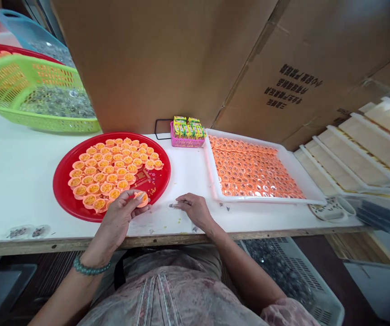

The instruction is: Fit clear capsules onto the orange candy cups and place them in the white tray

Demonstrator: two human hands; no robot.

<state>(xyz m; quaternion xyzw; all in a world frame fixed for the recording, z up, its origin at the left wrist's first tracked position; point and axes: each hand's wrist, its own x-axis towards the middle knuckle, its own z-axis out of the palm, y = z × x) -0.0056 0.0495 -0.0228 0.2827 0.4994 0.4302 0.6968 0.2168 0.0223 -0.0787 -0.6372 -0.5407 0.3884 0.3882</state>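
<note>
My left hand (pixel 122 216) rests at the near rim of a round red tray (pixel 62 181), fingers pinched on one small orange cup (pixel 142 198). Several more orange cups (pixel 109 170) with yellow filling stand in rows on that tray. My right hand (pixel 195 209) lies on the white table (pixel 18 181) between the two trays, fingers closed on a small dark piece (pixel 173 205) that I cannot make out. To the right, a white rectangular tray (pixel 212 174) holds several orange cups under clear lids (pixel 256 174).
A pink basket of small yellow-green packs (pixel 186 131) sits by a cardboard wall (pixel 167 59). A green basket (pixel 28 90) of clear pieces is back left. Stacked white trays (pixel 361 154) lie at right. A white crate (pixel 296 276) stands under the table.
</note>
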